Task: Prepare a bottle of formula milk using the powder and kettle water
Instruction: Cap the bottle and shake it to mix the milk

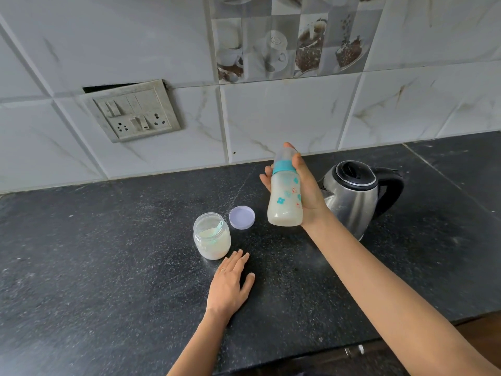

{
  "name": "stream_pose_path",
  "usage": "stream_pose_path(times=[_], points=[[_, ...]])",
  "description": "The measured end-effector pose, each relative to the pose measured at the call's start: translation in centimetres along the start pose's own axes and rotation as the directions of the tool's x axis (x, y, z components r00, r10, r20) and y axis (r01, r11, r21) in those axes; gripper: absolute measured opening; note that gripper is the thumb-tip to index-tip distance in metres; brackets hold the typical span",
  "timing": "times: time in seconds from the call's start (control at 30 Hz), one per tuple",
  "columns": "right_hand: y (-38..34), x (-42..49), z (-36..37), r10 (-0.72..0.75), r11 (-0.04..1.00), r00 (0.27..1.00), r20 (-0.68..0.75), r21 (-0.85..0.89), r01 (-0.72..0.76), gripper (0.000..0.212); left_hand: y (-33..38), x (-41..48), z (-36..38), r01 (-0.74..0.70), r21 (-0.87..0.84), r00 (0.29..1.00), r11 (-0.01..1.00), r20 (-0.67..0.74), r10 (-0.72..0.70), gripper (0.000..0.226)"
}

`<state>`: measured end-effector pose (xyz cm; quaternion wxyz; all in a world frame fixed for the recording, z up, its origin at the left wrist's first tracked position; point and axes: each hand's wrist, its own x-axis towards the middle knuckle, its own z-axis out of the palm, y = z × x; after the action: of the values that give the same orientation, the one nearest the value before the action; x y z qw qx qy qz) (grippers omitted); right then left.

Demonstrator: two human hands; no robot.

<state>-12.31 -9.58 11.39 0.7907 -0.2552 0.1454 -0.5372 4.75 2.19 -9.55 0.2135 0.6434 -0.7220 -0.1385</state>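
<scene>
— So, where is the bottle (286, 196)?
— It is up in the air, over the black counter (108, 253). The right hand (306, 185) holds it. The fingers curl round its back and the thumb presses on the blue ring near the top. The bottle stands almost straight, with white milk inside and its cap on.
— And the left hand (230, 283)?
— It lies flat on the counter. Its fingers are straight and close together, and the thumb sticks out to the side. It holds nothing.
— What is near it?
— The jar (211, 237) of powder sits just past the fingertips, open, with a blue-green scoop (217, 229) inside. The purple lid (241, 217) lies beside the jar. The shiny kettle (355, 196) stands behind the right hand, its top shut.
</scene>
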Motion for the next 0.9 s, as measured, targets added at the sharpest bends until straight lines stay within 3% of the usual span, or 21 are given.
stream_pose_path(times=[0.1,0.17,0.23,0.33,0.4,0.47,0.53,0.57,0.7,0.73,0.8,0.87,0.9], points=[[-0.3,-0.6,-0.4,0.118,0.992,0.987,0.108,-0.051,-0.113,0.072,0.0,0.0,0.0,0.002,-0.002,1.0,1.0,0.004,-0.002,0.065],[-0.4,-0.9,-0.5,0.251,0.967,0.924,0.29,-0.122,-0.224,0.061,-0.1,0.1,0.1,0.003,-0.001,1.0,1.0,0.004,-0.003,0.064],[-0.5,-0.9,-0.2,0.295,0.955,0.88,0.371,-0.108,-0.275,0.053,-0.1,0.1,0.1,0.003,0.006,1.0,1.0,0.008,-0.003,0.064],[-0.6,-0.1,0.4,0.291,0.919,0.937,0.196,0.214,-0.33,0.047,-0.1,0.1,0.1,0.002,0.0,1.0,1.0,-0.001,-0.002,0.064],[-0.5,0.0,0.1,0.303,0.887,0.947,0.109,0.332,-0.322,0.046,-0.1,0.1,0.1,0.0,0.002,1.0,1.0,0.005,0.0,0.064],[0.1,-0.3,0.3,0.336,0.902,0.921,0.197,0.215,-0.375,0.043,-0.1,0.1,0.1,0.0,0.002,1.0,1.0,0.002,0.0,0.064],[0.7,-1.0,0.4,0.305,0.949,0.913,0.27,-0.01,-0.314,0.044,-0.1,0.1,0.1,-0.002,-0.001,1.0,1.0,-0.003,0.002,0.063],[0.8,-1.1,0.6,0.3,0.952,0.918,0.261,-0.015,-0.307,0.043,-0.1,0.2,0.1,-0.004,-0.002,1.0,1.0,-0.004,0.004,0.063],[0.5,0.0,0.1,0.294,0.852,0.952,0.08,0.429,-0.299,0.045,-0.1,0.1,0.1,-0.006,0.005,1.0,1.0,0.003,0.006,0.064],[0.5,-0.1,0.1,0.311,0.846,0.945,0.099,0.424,-0.323,0.045,-0.1,0.1,0.1,-0.006,0.004,1.0,1.0,0.002,0.006,0.063],[0.8,-0.8,0.0,0.329,0.91,0.92,0.211,0.188,-0.369,0.049,-0.1,0.0,0.1,-0.004,0.001,1.0,1.0,0.001,0.004,0.063],[0.9,-1.6,0.0,0.281,0.959,0.905,0.32,-0.057,-0.277,0.046,-0.1,0.1,0.1,-0.008,0.002,1.0,1.0,0.002,0.008,0.063],[0.8,-1.6,0.3,0.276,0.96,0.908,0.317,-0.049,-0.274,0.045,-0.2,0.2,0.1,-0.01,0.004,1.0,1.0,0.003,0.01,0.063]])
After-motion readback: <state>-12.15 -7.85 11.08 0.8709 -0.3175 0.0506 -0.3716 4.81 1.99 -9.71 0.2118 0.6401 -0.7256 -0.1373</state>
